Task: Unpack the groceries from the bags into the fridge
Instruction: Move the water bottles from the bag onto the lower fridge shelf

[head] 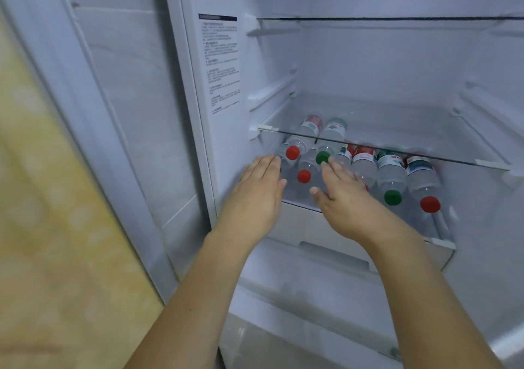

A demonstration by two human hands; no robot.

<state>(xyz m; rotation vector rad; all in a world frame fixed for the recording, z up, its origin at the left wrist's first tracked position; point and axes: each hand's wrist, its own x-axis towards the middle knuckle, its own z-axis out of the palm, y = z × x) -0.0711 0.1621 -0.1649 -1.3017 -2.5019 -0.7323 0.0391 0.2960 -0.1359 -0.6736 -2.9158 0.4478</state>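
The water bottles (365, 167) lie on their sides on the lower shelf (442, 244) of the fridge (368, 65), long axes running front to back with the caps toward us at the front edge; at the left end a few are stacked two deep, up against the glass shelf (397, 130) above. We see the red-capped bottle (293, 152) and the green-capped bottle (322, 157) on top of that pile, another red cap (304, 176) below and between them. Our left hand (259, 188) is flat with straight fingers, just left of the pile near the shelf's left front corner; our right hand (344, 195) is likewise flat, fingertips at the green cap. Neither holds anything. The pile sits straight ahead between the two palms, so we judge the next move to be a nudge squaring it from both sides, each hand about equally near. No bags are in view.
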